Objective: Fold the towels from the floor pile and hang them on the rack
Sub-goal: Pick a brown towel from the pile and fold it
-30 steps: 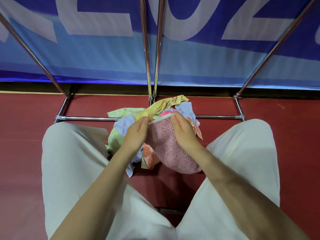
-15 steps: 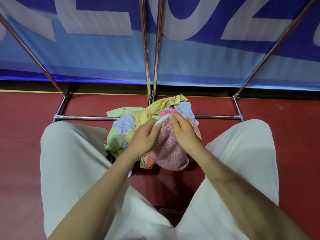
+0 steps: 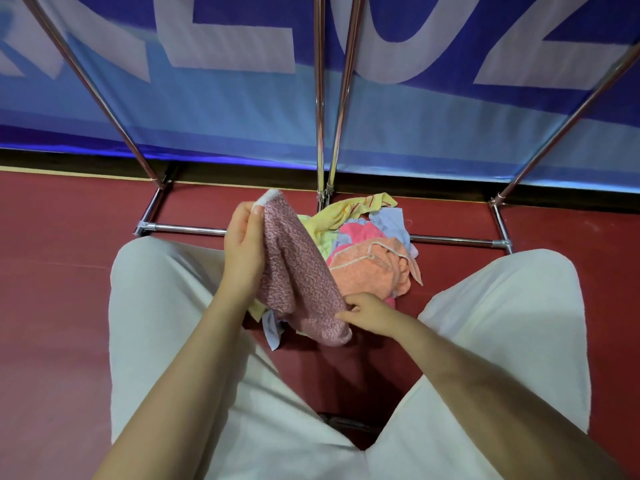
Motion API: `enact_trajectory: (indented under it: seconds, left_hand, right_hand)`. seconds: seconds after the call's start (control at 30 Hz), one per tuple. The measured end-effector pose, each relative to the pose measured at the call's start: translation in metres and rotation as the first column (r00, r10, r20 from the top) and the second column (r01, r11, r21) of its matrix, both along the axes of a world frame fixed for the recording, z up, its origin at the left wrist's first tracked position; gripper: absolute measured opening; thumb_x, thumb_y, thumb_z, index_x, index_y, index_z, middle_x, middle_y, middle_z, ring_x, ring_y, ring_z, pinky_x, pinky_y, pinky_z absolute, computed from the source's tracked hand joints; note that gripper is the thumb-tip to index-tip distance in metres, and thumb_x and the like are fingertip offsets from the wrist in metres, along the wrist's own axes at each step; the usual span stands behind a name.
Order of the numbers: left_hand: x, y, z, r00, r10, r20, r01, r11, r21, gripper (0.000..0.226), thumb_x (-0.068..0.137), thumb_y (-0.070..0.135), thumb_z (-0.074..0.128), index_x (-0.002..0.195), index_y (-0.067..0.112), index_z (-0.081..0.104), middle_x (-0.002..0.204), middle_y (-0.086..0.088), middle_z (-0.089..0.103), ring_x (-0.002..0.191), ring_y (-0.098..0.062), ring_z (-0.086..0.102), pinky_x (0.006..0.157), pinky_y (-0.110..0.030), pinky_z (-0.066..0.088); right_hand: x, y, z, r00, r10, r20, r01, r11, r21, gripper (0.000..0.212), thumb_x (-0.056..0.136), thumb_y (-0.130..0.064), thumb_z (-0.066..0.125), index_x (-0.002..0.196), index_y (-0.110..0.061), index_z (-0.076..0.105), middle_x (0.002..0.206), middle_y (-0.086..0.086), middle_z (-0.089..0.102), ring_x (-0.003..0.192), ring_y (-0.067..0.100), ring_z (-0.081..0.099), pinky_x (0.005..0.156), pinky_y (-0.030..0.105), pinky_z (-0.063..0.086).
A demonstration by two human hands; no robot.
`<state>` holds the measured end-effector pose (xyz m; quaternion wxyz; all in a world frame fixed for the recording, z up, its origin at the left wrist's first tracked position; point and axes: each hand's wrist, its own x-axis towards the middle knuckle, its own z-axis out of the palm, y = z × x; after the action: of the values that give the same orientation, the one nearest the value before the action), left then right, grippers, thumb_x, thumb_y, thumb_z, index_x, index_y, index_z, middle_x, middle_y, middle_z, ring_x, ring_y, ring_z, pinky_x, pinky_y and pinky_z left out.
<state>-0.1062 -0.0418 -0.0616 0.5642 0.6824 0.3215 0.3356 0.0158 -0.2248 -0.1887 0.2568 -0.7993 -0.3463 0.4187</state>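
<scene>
Towel pile (image 3: pixel 367 247) on red floor (image 3: pixel 62 271), blue banner (image 3: pixel 225 116) behind

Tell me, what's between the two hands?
In the head view, the pink speckled towel stretches between them. The left hand pinches its top corner and the right hand pinches its lower edge, above the towel pile.

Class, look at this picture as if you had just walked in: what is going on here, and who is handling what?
A person crouches on a red floor before a metal rack. The left hand holds the upper end of a mottled pink towel, and the right hand pinches its lower edge, stretching it out. Behind it lies a pile of coloured towels. No towel hangs on the bars in view.
</scene>
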Motion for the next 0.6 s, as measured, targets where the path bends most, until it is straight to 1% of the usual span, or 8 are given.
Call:
enact_trajectory:
  seconds: [0.1, 0.17, 0.3, 0.37, 0.4, 0.47, 0.53, 0.6]
  left_hand:
    - [-0.010, 0.014, 0.000, 0.997, 0.081, 0.010, -0.081, 0.997, -0.002, 0.025, 0.105, 0.025, 0.038, 0.084, 0.027, 0.051, 0.083, 0.010, 0.052, 0.072, 0.003, 0.047, 0.069, -0.016, 0.040]
    - [-0.016, 0.022, -0.003, 0.991, 0.130, 0.020, -0.130, 0.991, -0.020, 0.026, 0.105, 0.026, 0.038, 0.083, 0.027, 0.050, 0.082, 0.010, 0.051, 0.071, 0.003, 0.046, 0.067, -0.014, 0.039]
    - [-0.023, 0.030, -0.009, 0.983, 0.183, -0.024, -0.183, 0.983, -0.031, 0.026, 0.105, 0.027, 0.037, 0.082, 0.028, 0.050, 0.081, 0.010, 0.051, 0.070, 0.004, 0.045, 0.065, -0.012, 0.038]
    - [-0.025, 0.033, -0.011, 0.979, 0.203, -0.032, -0.204, 0.978, -0.038, 0.026, 0.105, 0.028, 0.037, 0.083, 0.028, 0.050, 0.082, 0.011, 0.051, 0.071, 0.005, 0.045, 0.066, -0.012, 0.039]
    - [-0.026, 0.035, -0.011, 0.977, 0.211, -0.034, -0.212, 0.976, -0.045, 0.025, 0.105, 0.028, 0.038, 0.084, 0.028, 0.051, 0.082, 0.012, 0.052, 0.071, 0.005, 0.046, 0.066, -0.012, 0.039]
    - [-0.026, 0.037, -0.010, 0.978, 0.206, -0.034, -0.207, 0.977, -0.056, 0.022, 0.105, 0.028, 0.039, 0.090, 0.024, 0.054, 0.084, 0.012, 0.054, 0.072, 0.008, 0.048, 0.068, -0.011, 0.040]
    - [-0.023, 0.032, -0.008, 0.991, 0.130, -0.043, -0.131, 0.991, -0.034, 0.019, 0.104, 0.025, 0.041, 0.100, 0.018, 0.058, 0.090, 0.012, 0.059, 0.078, 0.010, 0.052, 0.073, -0.010, 0.042]
    - [-0.019, 0.019, -0.004, 0.998, 0.004, -0.065, -0.003, 1.000, 0.010, 0.019, 0.103, 0.023, 0.044, 0.106, 0.020, 0.063, 0.098, 0.013, 0.064, 0.089, 0.008, 0.056, 0.082, -0.014, 0.044]
  right_hand:
    - [0.000, 0.001, 0.002, 0.993, -0.096, -0.066, 0.098, 0.995, 0.027, 0.015, 0.092, -0.024, 0.059, 0.083, -0.013, 0.058, 0.072, -0.006, 0.057, 0.069, 0.006, 0.053, 0.067, 0.024, 0.044]
    - [0.001, 0.000, 0.005, 0.991, -0.134, 0.017, 0.133, 0.990, 0.052, 0.015, 0.096, -0.024, 0.053, 0.091, -0.010, 0.054, 0.072, -0.006, 0.051, 0.069, 0.009, 0.048, 0.062, 0.021, 0.037]
    - [0.010, -0.010, 0.003, 0.944, -0.273, 0.187, 0.245, 0.956, 0.162, 0.021, 0.097, -0.028, 0.051, 0.109, -0.011, 0.052, 0.085, 0.006, 0.063, 0.081, 0.023, 0.059, 0.072, 0.035, 0.042]
    - [0.014, -0.016, 0.004, 0.926, -0.303, 0.227, 0.256, 0.943, 0.213, 0.023, 0.096, -0.032, 0.053, 0.108, -0.013, 0.054, 0.087, 0.003, 0.065, 0.081, 0.019, 0.059, 0.074, 0.035, 0.043]
    - [0.015, -0.018, 0.005, 0.924, -0.286, 0.252, 0.232, 0.947, 0.224, 0.022, 0.095, -0.034, 0.054, 0.105, -0.015, 0.056, 0.084, 0.000, 0.065, 0.079, 0.016, 0.058, 0.073, 0.034, 0.043]
    - [0.017, -0.024, 0.007, 0.930, -0.233, 0.285, 0.174, 0.960, 0.219, 0.016, 0.094, -0.038, 0.056, 0.087, -0.023, 0.056, 0.068, -0.008, 0.056, 0.066, 0.009, 0.052, 0.066, 0.031, 0.040]
    - [0.019, -0.030, 0.005, 0.951, -0.133, 0.278, 0.092, 0.983, 0.156, 0.023, 0.093, -0.034, 0.059, 0.073, -0.031, 0.049, 0.059, -0.010, 0.044, 0.058, 0.003, 0.043, 0.060, 0.027, 0.035]
    - [0.017, -0.033, 0.003, 0.972, 0.010, 0.237, -0.020, 0.999, 0.040, 0.013, 0.091, -0.027, 0.061, 0.080, -0.022, 0.056, 0.067, -0.012, 0.045, 0.064, 0.001, 0.043, 0.066, 0.029, 0.039]
